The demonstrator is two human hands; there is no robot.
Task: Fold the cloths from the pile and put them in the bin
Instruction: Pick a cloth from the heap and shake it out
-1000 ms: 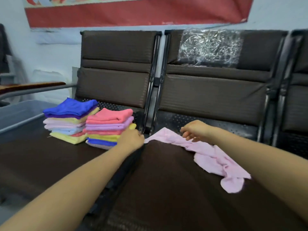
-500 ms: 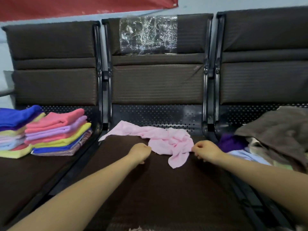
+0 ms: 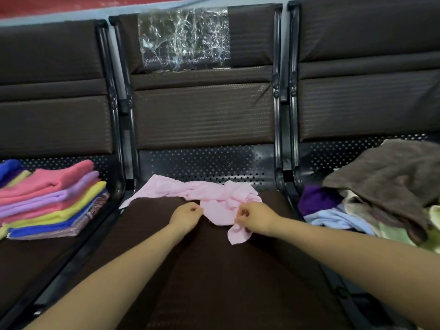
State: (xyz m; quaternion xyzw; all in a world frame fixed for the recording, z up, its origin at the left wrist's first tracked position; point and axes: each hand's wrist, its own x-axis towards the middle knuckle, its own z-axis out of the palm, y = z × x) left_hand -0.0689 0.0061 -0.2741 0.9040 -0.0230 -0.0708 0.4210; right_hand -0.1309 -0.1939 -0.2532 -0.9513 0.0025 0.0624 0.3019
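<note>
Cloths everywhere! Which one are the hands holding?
The pale pink cloth, crumpled on the middle seat. Both hands, left and right, pinch it. The folded stack and the messy pile lie untouched.

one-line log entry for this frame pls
step: unfolding | left hand: pinches pink cloth | right hand: pinches it | cloth: crumpled on middle seat

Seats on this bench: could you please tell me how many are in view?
3. The left seat holds folded cloths, the middle seat holds the pink cloth, and the right seat holds the unfolded pile. More may lie outside the frame.
</note>
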